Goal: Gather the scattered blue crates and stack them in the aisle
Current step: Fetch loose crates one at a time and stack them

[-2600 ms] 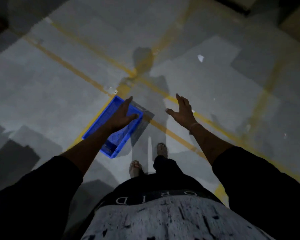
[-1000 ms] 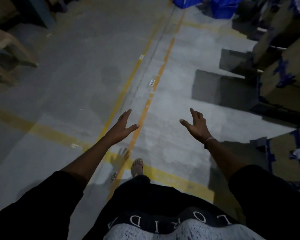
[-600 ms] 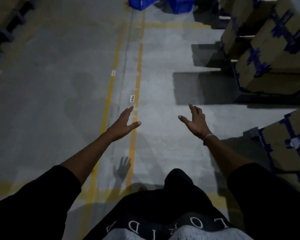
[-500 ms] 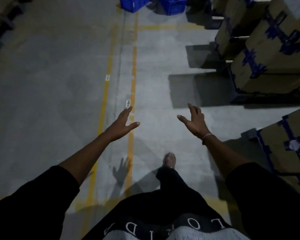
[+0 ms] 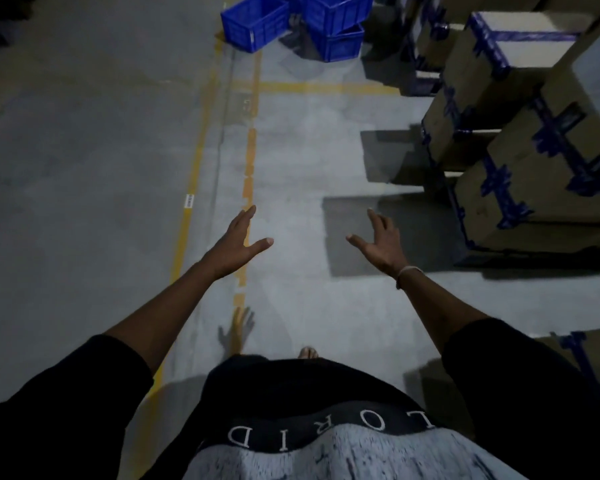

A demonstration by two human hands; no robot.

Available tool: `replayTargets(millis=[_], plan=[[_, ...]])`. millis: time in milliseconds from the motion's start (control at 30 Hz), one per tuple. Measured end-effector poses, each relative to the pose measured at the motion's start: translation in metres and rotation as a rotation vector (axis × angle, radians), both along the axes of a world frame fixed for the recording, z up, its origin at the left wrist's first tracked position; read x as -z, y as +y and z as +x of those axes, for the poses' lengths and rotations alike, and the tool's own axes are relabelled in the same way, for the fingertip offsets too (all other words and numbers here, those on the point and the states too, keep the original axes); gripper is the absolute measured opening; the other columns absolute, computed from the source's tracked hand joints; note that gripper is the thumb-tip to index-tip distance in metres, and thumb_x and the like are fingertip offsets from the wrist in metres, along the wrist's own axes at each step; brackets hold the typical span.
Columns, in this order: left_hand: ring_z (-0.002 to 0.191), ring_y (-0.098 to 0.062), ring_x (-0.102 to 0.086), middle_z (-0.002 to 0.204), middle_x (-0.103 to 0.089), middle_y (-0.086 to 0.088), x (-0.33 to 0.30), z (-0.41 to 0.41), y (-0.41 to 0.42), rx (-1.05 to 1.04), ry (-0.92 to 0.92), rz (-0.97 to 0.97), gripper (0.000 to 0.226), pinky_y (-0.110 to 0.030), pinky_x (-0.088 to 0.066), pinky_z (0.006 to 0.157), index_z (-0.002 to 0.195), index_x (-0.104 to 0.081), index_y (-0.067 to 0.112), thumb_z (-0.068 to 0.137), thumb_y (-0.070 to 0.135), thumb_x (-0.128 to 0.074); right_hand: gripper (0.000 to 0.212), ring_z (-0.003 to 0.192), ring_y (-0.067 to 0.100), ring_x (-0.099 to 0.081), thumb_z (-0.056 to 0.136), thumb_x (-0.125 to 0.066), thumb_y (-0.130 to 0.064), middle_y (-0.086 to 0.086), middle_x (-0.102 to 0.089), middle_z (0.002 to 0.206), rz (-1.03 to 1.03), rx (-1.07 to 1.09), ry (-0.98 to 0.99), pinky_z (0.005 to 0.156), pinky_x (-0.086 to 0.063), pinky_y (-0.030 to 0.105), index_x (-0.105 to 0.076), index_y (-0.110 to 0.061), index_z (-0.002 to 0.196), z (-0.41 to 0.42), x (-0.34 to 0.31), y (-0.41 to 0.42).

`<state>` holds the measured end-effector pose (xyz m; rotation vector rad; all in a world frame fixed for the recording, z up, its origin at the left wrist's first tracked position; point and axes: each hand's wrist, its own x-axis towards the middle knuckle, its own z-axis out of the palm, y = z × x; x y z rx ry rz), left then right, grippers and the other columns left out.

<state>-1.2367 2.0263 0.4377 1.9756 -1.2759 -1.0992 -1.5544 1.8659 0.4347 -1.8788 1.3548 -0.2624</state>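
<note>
Head camera looks down the aisle: my left hand (image 5: 234,245) is out in front, fingers straight, thumb spread, nothing in it, and my right hand (image 5: 381,242) matches it, splayed and bare. Up at twelve o'clock sit the blue crates (image 5: 293,24), one alone beside a pair stacked together, on the grey floor (image 5: 94,150). Taped cardboard boxes (image 5: 534,143) are piled at two o'clock, yellow floor lines (image 5: 191,202) run ahead

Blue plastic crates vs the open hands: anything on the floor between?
Head view: bare grey concrete floor with yellow painted lines; blue plastic crates far ahead.
</note>
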Motion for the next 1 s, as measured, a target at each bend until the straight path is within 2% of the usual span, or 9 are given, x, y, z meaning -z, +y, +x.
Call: replayTargets(millis=[167, 433, 567, 833, 1000], plan=[[0.154, -0.014, -0.019, 0.169, -0.001, 0.014, -0.001, 0.036, -0.097, -0.019, 0.013, -0.016, 0.101, -0.05, -0.028, 0.122, 0.157, -0.005, 0.05, 0.077, 0.082, -0.06, 0.09, 0.146, 0.034, -0.018, 0.086, -0.063, -0.062, 0.003, -0.015, 0.162, -0.004, -0.043, 0.034, 0.117, -0.024, 0.054, -0.019, -0.028, 0.157, 0.037, -0.005, -0.102], [0.154, -0.015, -0.019, 0.169, 0.001, 0.014, 0.02, 0.128, -0.282, 0.034, 0.022, -0.014, 0.103, -0.048, -0.029, 0.121, 0.158, -0.005, 0.047, 0.078, 0.082, -0.06, 0.098, 0.145, 0.037, -0.02, 0.078, -0.061, -0.074, 0.007, -0.019, 0.16, -0.022, 0.021, 0.068, 0.117, -0.026, 0.054, -0.023, -0.029, 0.156, 0.108, 0.015, -0.28], [0.154, -0.017, -0.017, 0.17, 0.001, 0.011, 0.017, 0.179, -0.383, 0.094, 0.016, 0.018, 0.107, -0.049, -0.029, 0.121, 0.159, -0.005, 0.043, 0.075, 0.084, -0.058, 0.093, 0.147, 0.036, -0.017, 0.083, -0.063, -0.067, 0.009, -0.016, 0.161, -0.006, 0.069, 0.075, 0.118, -0.022, 0.054, -0.022, -0.027, 0.157, 0.154, 0.007, -0.363], [0.155, -0.018, -0.016, 0.169, 0.003, 0.012, 0.006, 0.262, -0.568, 0.244, -0.073, 0.033, 0.102, -0.05, -0.031, 0.12, 0.157, -0.003, 0.049, 0.078, 0.084, -0.056, 0.098, 0.148, 0.03, -0.018, 0.079, -0.059, -0.076, 0.004, -0.017, 0.162, -0.004, 0.163, 0.022, 0.119, -0.024, 0.053, -0.019, -0.031, 0.156, 0.231, 0.003, -0.517], [0.154, -0.018, -0.021, 0.169, 0.006, 0.015, 0.008, 0.299, -0.68, 0.244, -0.071, 0.027, 0.098, -0.051, -0.033, 0.118, 0.156, -0.002, 0.052, 0.081, 0.081, -0.057, 0.099, 0.149, 0.028, -0.017, 0.075, -0.058, -0.08, 0.0, -0.014, 0.162, 0.007, 0.185, -0.018, 0.119, -0.024, 0.055, -0.019, -0.035, 0.155, 0.267, 0.013, -0.629]])
